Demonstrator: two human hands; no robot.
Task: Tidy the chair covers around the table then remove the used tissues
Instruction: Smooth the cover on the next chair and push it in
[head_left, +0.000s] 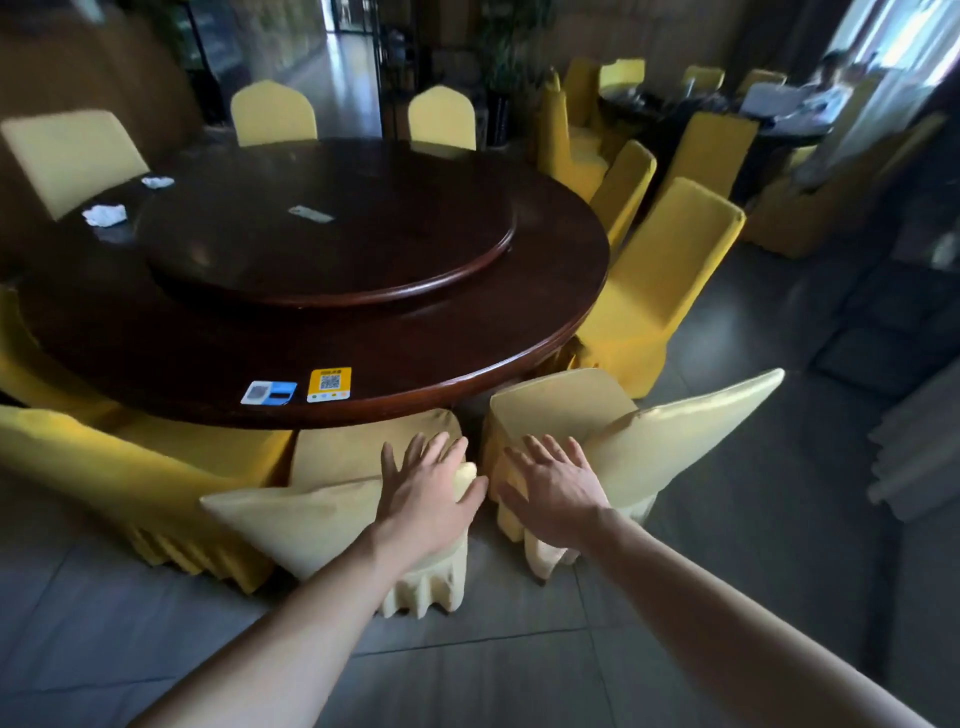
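While your left hand (423, 496) lies flat, grip spread, on one pale chair cover (311, 519) | your right hand (553, 493) hovers, fingers splayed, holding nothing, by the neighbouring cover (675, 431) | two crumpled tissues (105, 214) sit far-left on the round worktop (415, 343).

Head camera looks forward and down, close over both arms, toward the round table (363, 358).
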